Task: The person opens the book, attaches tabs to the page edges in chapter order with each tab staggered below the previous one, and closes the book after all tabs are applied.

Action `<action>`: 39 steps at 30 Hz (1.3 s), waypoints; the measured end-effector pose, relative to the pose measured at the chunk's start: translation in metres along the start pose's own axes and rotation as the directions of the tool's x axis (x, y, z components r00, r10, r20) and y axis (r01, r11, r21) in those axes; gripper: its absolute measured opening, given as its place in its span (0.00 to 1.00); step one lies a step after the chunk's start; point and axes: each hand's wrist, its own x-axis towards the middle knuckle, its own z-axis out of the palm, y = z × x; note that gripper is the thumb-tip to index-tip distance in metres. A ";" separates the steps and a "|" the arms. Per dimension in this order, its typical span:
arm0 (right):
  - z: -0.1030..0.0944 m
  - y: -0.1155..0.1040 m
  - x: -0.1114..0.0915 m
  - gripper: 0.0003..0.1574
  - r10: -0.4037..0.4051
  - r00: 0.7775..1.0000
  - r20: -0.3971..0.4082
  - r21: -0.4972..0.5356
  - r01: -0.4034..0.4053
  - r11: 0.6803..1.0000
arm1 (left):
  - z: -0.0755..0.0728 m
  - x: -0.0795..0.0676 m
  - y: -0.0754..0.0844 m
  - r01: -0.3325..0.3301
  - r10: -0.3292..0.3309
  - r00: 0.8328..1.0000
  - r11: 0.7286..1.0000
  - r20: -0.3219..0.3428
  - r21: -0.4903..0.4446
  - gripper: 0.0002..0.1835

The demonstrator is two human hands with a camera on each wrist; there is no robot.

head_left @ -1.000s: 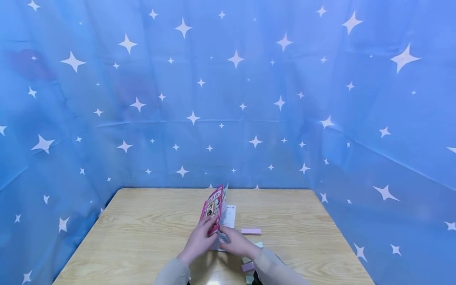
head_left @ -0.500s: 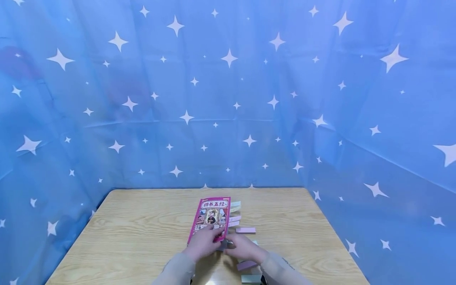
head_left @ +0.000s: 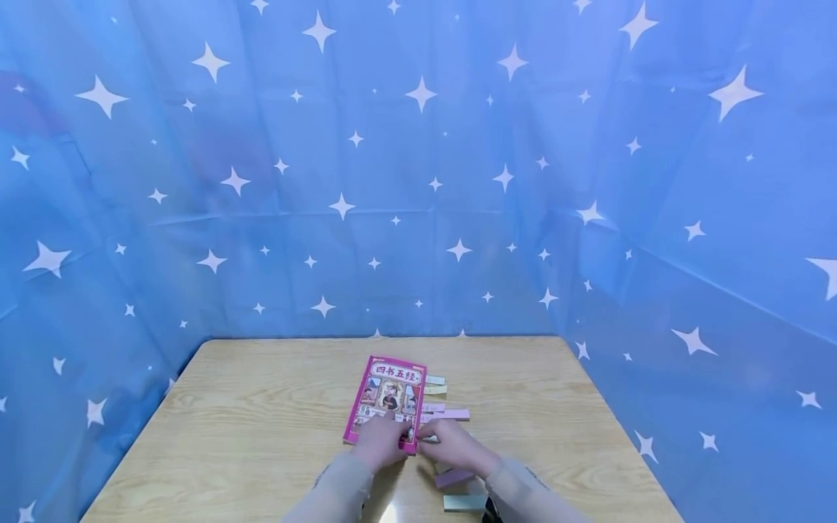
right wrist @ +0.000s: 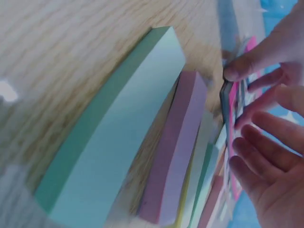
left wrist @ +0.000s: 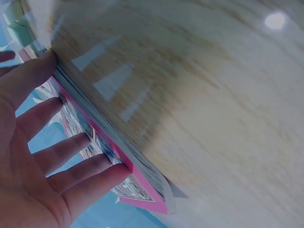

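Observation:
A pink-covered comic-style book (head_left: 391, 388) lies closed on the table, several paper index tabs (head_left: 435, 390) sticking out past its right edge. My left hand (head_left: 379, 442) holds the lower part: its fingers lie on the front cover while the thumb (left wrist: 40, 66) sits against the page edges. Beside the lower right corner, my right hand (head_left: 455, 444) has its fingertips at the book's side. In the right wrist view, the fingers of that hand (right wrist: 273, 159) are loosely extended along the edge, and nothing is pinched between them. The undersides of both hands are hidden in the head view.
Sticky-note pads lie to the book's right: a pink one (head_left: 456, 415), a purple one (head_left: 453, 476) and a mint green one (head_left: 464, 503). More pads stand behind the purple one in the right wrist view. A star-patterned blue curtain (head_left: 392, 167) surrounds the wooden table (head_left: 261, 407).
The book was tilted up with pages spread one second ago; it has come down flat with its cover facing up. Both hands have stayed near its lower edge.

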 end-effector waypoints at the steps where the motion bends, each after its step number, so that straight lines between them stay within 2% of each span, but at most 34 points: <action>1: 0.001 -0.001 0.003 0.11 0.002 1.000 -0.006 -0.004 -0.002 1.000 | -0.001 -0.001 -0.001 0.012 -0.012 1.000 1.000 0.000 -0.005 0.30; 5: 0.009 -0.007 0.015 0.15 0.007 1.000 -0.019 -0.037 -0.008 0.999 | -0.003 -0.006 0.001 0.074 -0.074 0.997 0.997 0.010 -0.005 0.30; 8: 0.015 -0.009 0.024 0.18 0.019 0.998 -0.061 -0.057 -0.023 0.998 | -0.003 -0.010 0.004 0.106 -0.106 0.994 0.994 0.019 0.010 0.34; 11: 0.020 -0.008 0.031 0.21 0.034 0.994 -0.105 -0.074 -0.042 0.996 | -0.005 -0.012 0.006 0.089 -0.089 0.996 0.996 0.031 0.008 0.37; 13: 0.023 -0.006 0.034 0.22 0.040 0.994 -0.102 -0.090 -0.049 0.995 | -0.009 -0.011 0.003 0.063 -0.062 0.997 0.997 0.036 -0.032 0.32; 16: 0.027 -0.003 0.035 0.22 0.051 0.996 -0.066 -0.138 -0.060 0.989 | -0.016 -0.007 -0.008 0.044 -0.043 0.999 0.997 0.011 -0.059 0.20; 18: 0.030 -0.003 0.036 0.23 0.049 0.998 -0.043 -0.171 -0.056 0.984 | -0.020 -0.005 -0.021 0.059 -0.059 0.998 0.998 -0.006 -0.035 0.18; 19: 0.031 -0.004 0.036 0.23 0.049 0.998 -0.036 -0.186 -0.055 0.981 | -0.021 -0.004 -0.029 0.075 -0.075 0.997 0.997 -0.004 -0.012 0.19; 22: 0.034 -0.008 0.038 0.24 0.030 0.999 -0.019 -0.227 -0.033 0.973 | -0.023 -0.004 -0.050 0.123 -0.126 0.990 0.990 0.056 0.063 0.26; 26: 0.038 -0.013 0.040 0.25 0.018 1.000 -0.004 -0.267 -0.018 0.964 | -0.020 -0.006 -0.068 0.143 -0.151 0.978 0.988 0.145 0.063 0.27; 32: 0.043 -0.018 0.037 0.23 -0.024 0.999 -0.026 -0.331 0.014 0.943 | -0.015 -0.005 -0.065 0.175 -0.181 0.968 0.983 0.175 0.047 0.26; 39: 0.044 -0.016 0.039 0.22 -0.037 0.998 -0.045 -0.372 0.017 0.928 | -0.015 -0.002 -0.062 0.189 -0.201 0.964 0.978 0.175 0.084 0.30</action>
